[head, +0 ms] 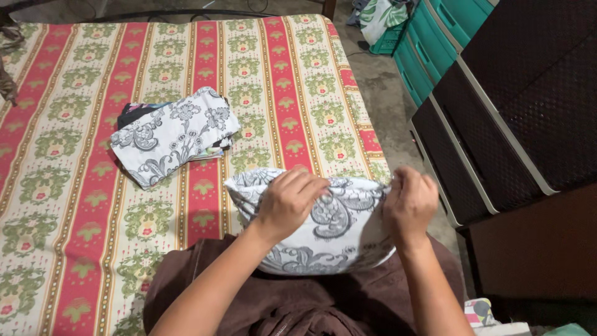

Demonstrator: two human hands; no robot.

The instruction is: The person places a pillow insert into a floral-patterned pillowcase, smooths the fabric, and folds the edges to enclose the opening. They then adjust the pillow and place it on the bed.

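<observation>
Two hands, left hand [289, 202] and right hand [409, 202], fingers clamped on a white paisley pillowcase [329, 239], steadying it above brown lap fabric [280, 298]; folded stack [174, 134] beyond fingertips on bed [74, 205].

bare forearms; dark brown garment [298, 298] over lap

Most of the bed [74, 205] gives my hands open passage; only the stack of folded cloths [174, 134] sits mid-bed (slightly left). Off the right edge, dark drawers [485, 143] crowd the narrow floor strip [385, 93].

Fingertips of both hands buried in the white patterned cloth [323, 224]; dark garment [132, 112] mostly under folded cloth [174, 134].
</observation>
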